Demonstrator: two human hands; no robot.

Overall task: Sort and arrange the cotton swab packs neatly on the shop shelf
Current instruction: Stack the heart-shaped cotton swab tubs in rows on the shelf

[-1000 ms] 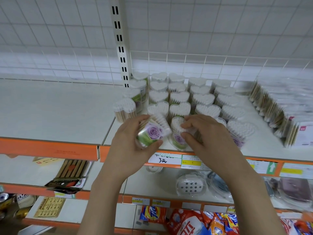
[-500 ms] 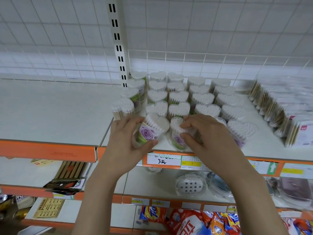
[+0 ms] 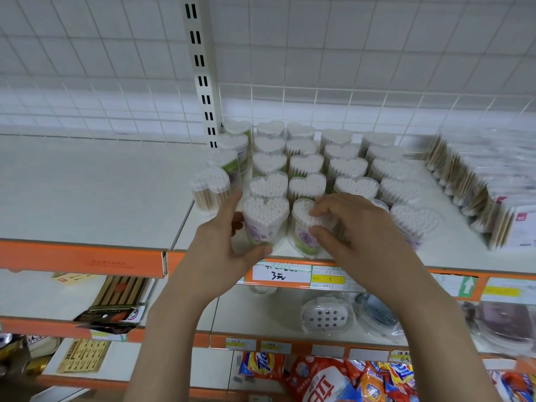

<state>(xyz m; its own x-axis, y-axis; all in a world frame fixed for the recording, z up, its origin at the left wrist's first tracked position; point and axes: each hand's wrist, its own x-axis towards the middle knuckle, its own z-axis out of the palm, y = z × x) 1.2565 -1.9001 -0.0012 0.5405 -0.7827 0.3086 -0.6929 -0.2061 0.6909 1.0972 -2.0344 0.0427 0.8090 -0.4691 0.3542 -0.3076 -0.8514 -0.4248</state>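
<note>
Clear plastic heart-shaped pack [image 3: 265, 220] stands upright at the front edge of the shelf [image 3: 87, 198], gripped by the left hand [image 3: 223, 250] with thumb in front and fingers curled behind. Beside it, the right hand [image 3: 356, 233] pinches the next pack [image 3: 303, 227]. Behind them stand rows of packs [image 3: 307, 166], each filled with white-tipped swabs.

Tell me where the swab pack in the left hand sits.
Head view: heart-shaped swab pack stands upright at the shelf's front edge, left of centre, beside the pack under the right hand.
</note>
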